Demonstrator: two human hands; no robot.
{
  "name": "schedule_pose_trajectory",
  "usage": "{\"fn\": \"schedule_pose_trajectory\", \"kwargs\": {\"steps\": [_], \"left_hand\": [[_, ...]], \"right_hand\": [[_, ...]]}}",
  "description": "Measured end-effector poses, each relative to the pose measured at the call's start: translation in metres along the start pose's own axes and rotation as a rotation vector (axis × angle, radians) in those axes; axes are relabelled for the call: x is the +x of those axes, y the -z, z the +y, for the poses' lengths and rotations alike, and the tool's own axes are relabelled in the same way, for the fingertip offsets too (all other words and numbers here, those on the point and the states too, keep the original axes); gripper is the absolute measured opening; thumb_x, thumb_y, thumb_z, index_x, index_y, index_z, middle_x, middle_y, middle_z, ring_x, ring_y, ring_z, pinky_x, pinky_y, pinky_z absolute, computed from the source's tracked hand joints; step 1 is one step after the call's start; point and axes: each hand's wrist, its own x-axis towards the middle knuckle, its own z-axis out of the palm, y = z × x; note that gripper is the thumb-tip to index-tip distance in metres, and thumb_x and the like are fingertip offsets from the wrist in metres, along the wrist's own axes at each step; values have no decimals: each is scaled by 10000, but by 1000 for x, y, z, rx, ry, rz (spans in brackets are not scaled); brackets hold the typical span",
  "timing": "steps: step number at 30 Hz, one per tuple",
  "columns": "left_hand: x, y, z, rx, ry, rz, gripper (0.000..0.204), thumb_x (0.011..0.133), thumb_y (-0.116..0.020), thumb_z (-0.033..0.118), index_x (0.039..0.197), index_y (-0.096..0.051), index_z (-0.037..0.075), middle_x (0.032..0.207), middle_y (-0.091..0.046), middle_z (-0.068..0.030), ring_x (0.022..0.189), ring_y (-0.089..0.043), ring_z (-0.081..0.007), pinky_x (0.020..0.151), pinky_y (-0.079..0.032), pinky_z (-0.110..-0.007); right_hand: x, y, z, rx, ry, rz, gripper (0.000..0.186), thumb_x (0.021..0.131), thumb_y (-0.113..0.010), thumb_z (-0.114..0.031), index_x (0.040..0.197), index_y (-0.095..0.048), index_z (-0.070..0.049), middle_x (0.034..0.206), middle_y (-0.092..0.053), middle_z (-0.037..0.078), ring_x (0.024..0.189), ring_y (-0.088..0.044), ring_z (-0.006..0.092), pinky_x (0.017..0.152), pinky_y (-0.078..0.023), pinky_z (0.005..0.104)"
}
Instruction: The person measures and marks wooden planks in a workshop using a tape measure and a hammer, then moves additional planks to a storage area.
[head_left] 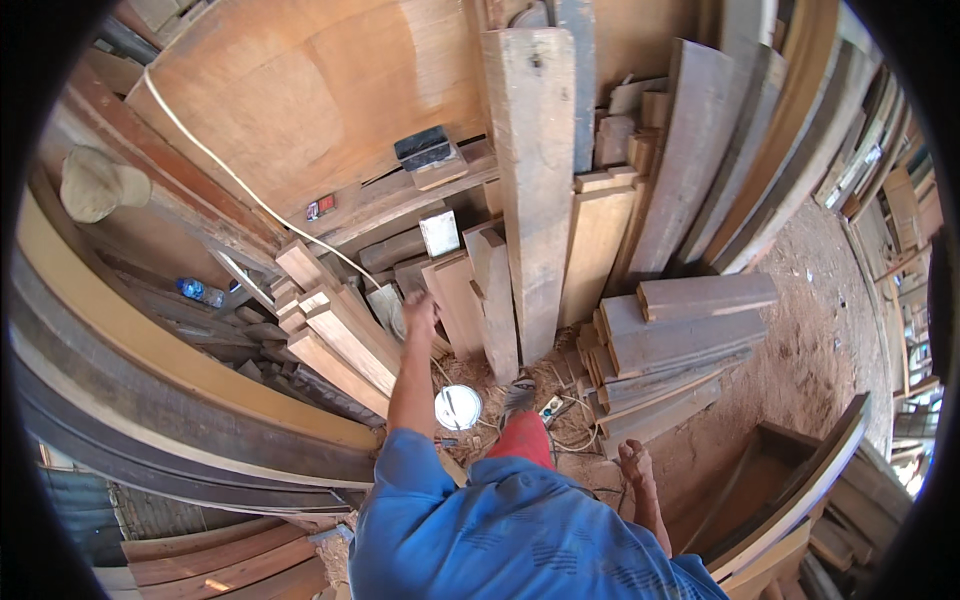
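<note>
My left hand [421,314] reaches forward over short upright boards, its fingers curled in. What it holds, if anything, is too small to make out. Just beside it stand a pale flat piece [386,308] and a reddish-brown board [455,305]. Low on my right side, my right hand [637,465] hangs with its fingers bent toward the palm, and nothing shows in it. A round white container [467,398] sits on the floor below my left forearm, with a thin object across its top.
A tall plank [538,190] leans ahead, and stacked dark boards [690,333] lie to the right. Pale wood pieces [350,345] are bundled on the left. A cable [580,440] winds over the sawdust floor. An open wooden box [745,490] stands at lower right.
</note>
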Motion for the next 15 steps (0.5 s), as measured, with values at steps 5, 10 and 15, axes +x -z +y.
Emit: {"fn": "schedule_pose_trajectory", "kwargs": {"steps": [5,10,15], "left_hand": [[115,-19,96,-390,75,200,126,933,-702,67,979,-597,14,828,-601,-78,711,-592,-197,749,-622,-363],[219,-14,138,-485,18,305,160,935,-696,73,1037,-611,-17,941,-629,-109,847,-646,-230,841,-631,-411],[267,28,153,-518,-17,388,278,952,-666,119,1139,-570,-62,1105,-632,-173,970,-669,-276,890,-625,-419]], "right_hand": [[52,-8,-27,-14,31,-63,482,978,-577,-375,1234,-644,28,1150,-683,281,1121,-652,399,955,-508,443],[62,3,-43,47,-114,-105,430,958,-578,-372,1123,-704,4,1081,-698,274,1055,-668,430,901,-517,467],[93,-4,2,30,-185,-160,458,969,-570,-375,1181,-669,18,838,-690,130,726,-689,220,643,-549,371]]}}
